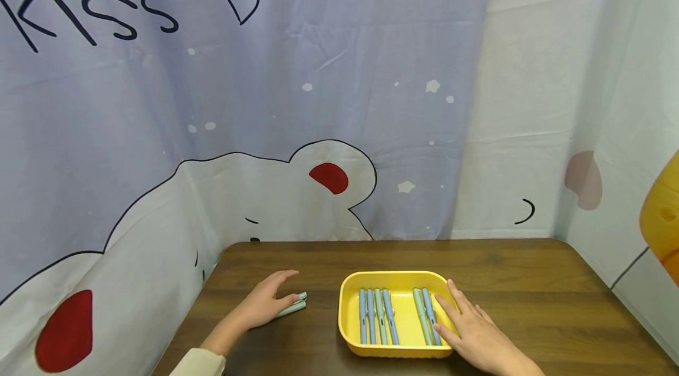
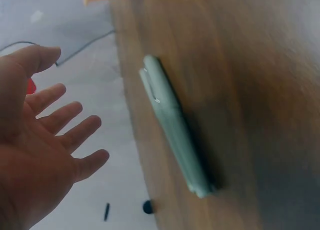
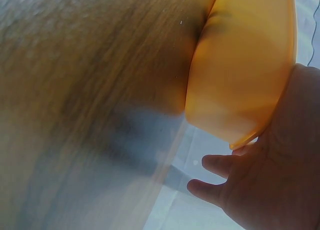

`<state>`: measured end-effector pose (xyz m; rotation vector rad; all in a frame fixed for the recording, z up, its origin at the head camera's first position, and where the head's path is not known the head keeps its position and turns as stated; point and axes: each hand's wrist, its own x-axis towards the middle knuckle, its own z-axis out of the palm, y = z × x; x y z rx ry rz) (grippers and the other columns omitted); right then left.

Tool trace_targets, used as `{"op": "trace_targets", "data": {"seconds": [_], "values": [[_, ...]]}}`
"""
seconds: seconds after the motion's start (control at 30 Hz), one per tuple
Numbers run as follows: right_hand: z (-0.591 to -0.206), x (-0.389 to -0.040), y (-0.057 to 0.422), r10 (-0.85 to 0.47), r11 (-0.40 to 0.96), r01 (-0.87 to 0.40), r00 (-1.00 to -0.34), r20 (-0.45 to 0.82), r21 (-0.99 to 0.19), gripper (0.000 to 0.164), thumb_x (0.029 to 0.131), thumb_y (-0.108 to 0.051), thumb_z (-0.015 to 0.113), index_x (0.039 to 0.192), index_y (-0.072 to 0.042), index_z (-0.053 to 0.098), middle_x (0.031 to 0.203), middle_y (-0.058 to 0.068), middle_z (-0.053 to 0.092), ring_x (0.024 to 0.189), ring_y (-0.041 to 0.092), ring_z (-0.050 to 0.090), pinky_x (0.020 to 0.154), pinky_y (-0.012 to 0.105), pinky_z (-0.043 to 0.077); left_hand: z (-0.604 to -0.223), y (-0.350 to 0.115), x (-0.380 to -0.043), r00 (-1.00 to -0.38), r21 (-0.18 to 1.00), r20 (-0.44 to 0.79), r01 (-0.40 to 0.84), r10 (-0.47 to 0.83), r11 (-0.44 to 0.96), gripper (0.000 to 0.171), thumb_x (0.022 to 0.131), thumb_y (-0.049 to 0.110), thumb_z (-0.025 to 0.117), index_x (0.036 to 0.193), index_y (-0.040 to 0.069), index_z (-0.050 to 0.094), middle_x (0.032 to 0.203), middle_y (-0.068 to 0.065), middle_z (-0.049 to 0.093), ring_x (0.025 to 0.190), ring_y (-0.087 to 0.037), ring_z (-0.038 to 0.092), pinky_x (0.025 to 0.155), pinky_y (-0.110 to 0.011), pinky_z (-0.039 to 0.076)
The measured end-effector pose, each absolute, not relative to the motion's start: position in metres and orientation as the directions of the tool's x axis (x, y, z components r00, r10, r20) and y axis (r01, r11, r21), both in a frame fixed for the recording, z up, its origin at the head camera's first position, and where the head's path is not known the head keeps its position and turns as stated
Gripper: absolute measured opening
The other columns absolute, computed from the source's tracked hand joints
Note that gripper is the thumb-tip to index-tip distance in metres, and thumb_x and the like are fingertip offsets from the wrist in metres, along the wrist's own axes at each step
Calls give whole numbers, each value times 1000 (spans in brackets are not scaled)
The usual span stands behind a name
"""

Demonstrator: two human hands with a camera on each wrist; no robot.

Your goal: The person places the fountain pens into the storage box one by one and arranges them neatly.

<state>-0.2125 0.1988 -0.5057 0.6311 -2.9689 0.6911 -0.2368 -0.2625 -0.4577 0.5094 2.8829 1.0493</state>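
Observation:
My left hand (image 1: pixel 263 304) hovers by light green pens (image 1: pixel 293 307) lying on the table, left of the tray. Its fingers are spread with nothing between them in the left wrist view, where the green pens (image 2: pixel 172 122) lie apart from the hand. My right hand (image 1: pixel 477 332) is at the right rim of a yellow tray (image 1: pixel 405 351), fingers extended, thumb and a finger reaching over the edge. Inside the tray, several blue and green pens (image 1: pixel 378 317) lie side by side at the left. A green pen (image 1: pixel 422 317) and a blue pen (image 1: pixel 431 317) lie at the right.
The brown wooden table (image 1: pixel 530 293) extends around the tray. A printed curtain (image 1: pixel 339 99) hangs behind the table's far edge and along its sides.

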Motion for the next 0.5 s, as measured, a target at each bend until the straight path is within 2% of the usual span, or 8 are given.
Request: {"op": "trace_targets", "data": {"seconds": [0.2, 0.5], "values": [[-506, -213, 199, -376, 822, -386, -920, 110, -418, 68, 102, -55, 51, 153, -11, 45, 167, 22, 15, 138, 44, 45, 106, 72, 31, -473, -275, -241, -957, 596, 86, 271, 276, 756, 53, 99, 23, 68, 146, 6, 51, 150, -19, 49, 138, -45, 44, 107, -64, 39], [-507, -213, 199, -379, 820, -398, -916, 131, -410, 67, 102, -54, 52, 153, -10, 46, 166, 23, 17, 139, 43, 46, 106, 72, 31, -491, -286, -243, -978, 488, 43, 201, 206, 849, 48, 95, 20, 71, 139, 5, 58, 142, -17, 56, 133, -43, 49, 105, -62, 41]]}}
